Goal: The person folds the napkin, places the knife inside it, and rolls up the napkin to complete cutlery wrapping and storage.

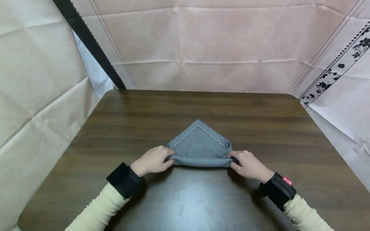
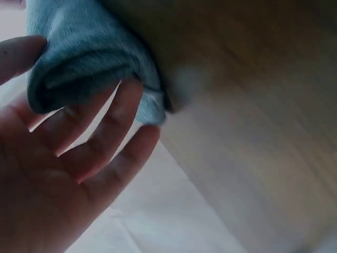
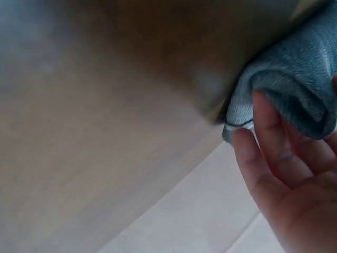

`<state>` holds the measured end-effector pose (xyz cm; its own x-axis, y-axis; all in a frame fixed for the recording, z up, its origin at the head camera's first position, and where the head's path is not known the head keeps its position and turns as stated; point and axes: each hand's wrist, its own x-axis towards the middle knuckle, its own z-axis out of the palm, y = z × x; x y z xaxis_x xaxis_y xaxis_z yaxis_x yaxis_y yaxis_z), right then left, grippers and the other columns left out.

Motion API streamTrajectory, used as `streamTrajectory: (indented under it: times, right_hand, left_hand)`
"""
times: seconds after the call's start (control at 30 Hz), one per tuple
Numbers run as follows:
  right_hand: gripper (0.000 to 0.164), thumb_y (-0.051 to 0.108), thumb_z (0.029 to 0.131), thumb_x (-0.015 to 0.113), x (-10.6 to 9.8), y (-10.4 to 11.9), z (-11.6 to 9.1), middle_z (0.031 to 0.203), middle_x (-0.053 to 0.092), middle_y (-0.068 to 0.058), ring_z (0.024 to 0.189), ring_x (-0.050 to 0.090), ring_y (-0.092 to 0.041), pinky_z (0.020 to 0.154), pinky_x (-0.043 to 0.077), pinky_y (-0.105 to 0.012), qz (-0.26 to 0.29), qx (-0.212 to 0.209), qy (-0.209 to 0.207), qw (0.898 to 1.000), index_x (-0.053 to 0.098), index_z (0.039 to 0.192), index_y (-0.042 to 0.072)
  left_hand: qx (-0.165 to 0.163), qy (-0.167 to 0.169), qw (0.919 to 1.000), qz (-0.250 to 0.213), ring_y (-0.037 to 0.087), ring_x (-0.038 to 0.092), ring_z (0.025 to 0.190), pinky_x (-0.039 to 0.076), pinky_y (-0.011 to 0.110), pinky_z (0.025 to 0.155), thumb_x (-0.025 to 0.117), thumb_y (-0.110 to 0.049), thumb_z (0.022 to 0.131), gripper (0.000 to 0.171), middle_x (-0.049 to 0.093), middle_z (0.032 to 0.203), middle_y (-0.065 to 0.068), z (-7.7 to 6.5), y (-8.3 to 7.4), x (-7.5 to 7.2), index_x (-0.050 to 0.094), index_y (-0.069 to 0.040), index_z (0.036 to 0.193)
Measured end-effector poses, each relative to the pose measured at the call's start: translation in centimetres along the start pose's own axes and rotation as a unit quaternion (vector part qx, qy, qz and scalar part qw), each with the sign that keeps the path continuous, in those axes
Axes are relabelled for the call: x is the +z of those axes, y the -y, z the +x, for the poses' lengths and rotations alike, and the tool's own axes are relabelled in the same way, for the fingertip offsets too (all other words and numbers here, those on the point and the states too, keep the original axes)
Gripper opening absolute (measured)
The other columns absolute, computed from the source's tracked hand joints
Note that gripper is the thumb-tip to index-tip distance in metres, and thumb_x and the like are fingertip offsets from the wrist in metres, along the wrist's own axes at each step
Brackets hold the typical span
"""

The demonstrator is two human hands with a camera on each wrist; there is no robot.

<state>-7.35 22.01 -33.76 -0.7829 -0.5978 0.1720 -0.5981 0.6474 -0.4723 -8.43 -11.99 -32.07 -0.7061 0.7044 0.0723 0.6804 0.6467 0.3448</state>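
Observation:
A blue-grey cloth (image 1: 199, 144) with pale stitching along its edge lies folded on the table. Its far end comes to a point, and the near end is rolled into a thick fold. At the left end of that roll, my left hand (image 1: 157, 159) grips the cloth between thumb and fingers. My right hand (image 1: 247, 163) holds the opposite end in the same way. In the left wrist view the rolled layers of cloth (image 2: 87, 63) show between thumb and fingers. The right wrist view shows the fingers under the other rolled end (image 3: 295, 84).
The dark wooden table (image 1: 130, 118) has rounded far corners. Creased pale sheeting (image 1: 216, 48) hangs beyond it, with a black strip (image 1: 92, 45) at left and a floral border (image 1: 332, 70) at right. Each wrist wears a black band (image 1: 125, 180).

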Motion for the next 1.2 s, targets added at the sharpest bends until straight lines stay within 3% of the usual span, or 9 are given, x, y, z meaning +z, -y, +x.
streamTrajectory:
  times: [0.13, 0.3, 0.57, 0.97, 1.13, 1.2]
  right_hand:
    - [0.017, -0.001, 0.085, 0.054, -0.5, -0.8, 0.9, 0.078, 0.056, 0.0, 0.052, 0.037, -0.002, 0.052, 0.036, -0.023, 0.04, 0.025, 0.007, 0.999, 0.061, 0.101, -0.001]
    - [0.015, 0.0, 0.086, 0.057, -0.8, -1.2, 1.7, 0.083, 0.06, -0.003, 0.065, 0.05, -0.009, 0.057, 0.041, -0.025, 0.071, 0.053, -0.018, 0.996, 0.06, 0.1, -0.001]
    - [0.006, 0.005, 0.087, 0.06, -0.7, -1.8, 2.6, 0.078, 0.06, -0.002, 0.066, 0.053, -0.011, 0.059, 0.043, -0.029, 0.05, 0.1, -0.036, 0.993, 0.061, 0.091, 0.002]
    - [0.004, 0.003, 0.084, 0.063, 0.0, -1.8, 4.2, 0.068, 0.054, -0.001, 0.059, 0.048, -0.012, 0.055, 0.042, -0.033, -0.037, 0.098, -0.036, 0.994, 0.061, 0.084, 0.0]
    - [0.007, 0.005, 0.081, 0.065, 0.4, -1.7, 4.2, 0.071, 0.055, -0.003, 0.061, 0.052, -0.017, 0.055, 0.044, -0.036, -0.089, 0.102, -0.055, 0.989, 0.059, 0.082, 0.002]
    - [0.009, 0.005, 0.079, 0.068, 0.7, -1.6, 4.2, 0.071, 0.053, -0.003, 0.063, 0.053, -0.019, 0.054, 0.045, -0.037, -0.118, 0.093, -0.073, 0.986, 0.059, 0.079, 0.004]
  left_hand:
    - [-0.025, 0.005, 0.9953, -0.093, 0.003, 0.029, 0.046, 0.029, 0.021, 0.05, 0.053, -0.013, 0.092, 0.014, 0.031, 0.056, -0.009, 0.1, 1.6, -0.2, 0.054, -0.009, 0.079]
    - [-0.05, -0.022, 0.9909, -0.123, 0.003, 0.03, 0.042, 0.03, 0.022, 0.048, 0.054, -0.012, 0.092, 0.019, 0.039, 0.054, -0.007, 0.3, 2.5, -0.2, 0.058, 0.003, 0.103]
    - [-0.099, -0.04, 0.9917, -0.072, 0.006, 0.05, 0.057, 0.045, 0.028, 0.06, 0.062, -0.009, 0.086, 0.019, 0.059, 0.069, 0.001, 1.4, 2.8, -0.5, 0.062, 0.006, 0.098]
    - [-0.166, -0.009, 0.9861, -0.006, 0.014, 0.051, 0.06, 0.042, 0.03, 0.059, 0.062, -0.009, 0.086, 0.017, 0.06, 0.079, 0.01, 2.5, 2.3, -0.3, 0.063, 0.005, 0.095]
    - [-0.202, -0.011, 0.9766, 0.073, 0.023, 0.06, 0.073, 0.049, 0.038, 0.06, 0.064, -0.015, 0.086, 0.015, 0.062, 0.086, 0.009, 2.7, 1.5, 0.0, 0.063, -0.005, 0.096]
    - [-0.198, -0.019, 0.9726, 0.121, 0.027, 0.059, 0.078, 0.048, 0.04, 0.057, 0.065, -0.016, 0.085, 0.015, 0.059, 0.09, 0.009, 2.8, 1.1, 0.1, 0.061, -0.008, 0.098]
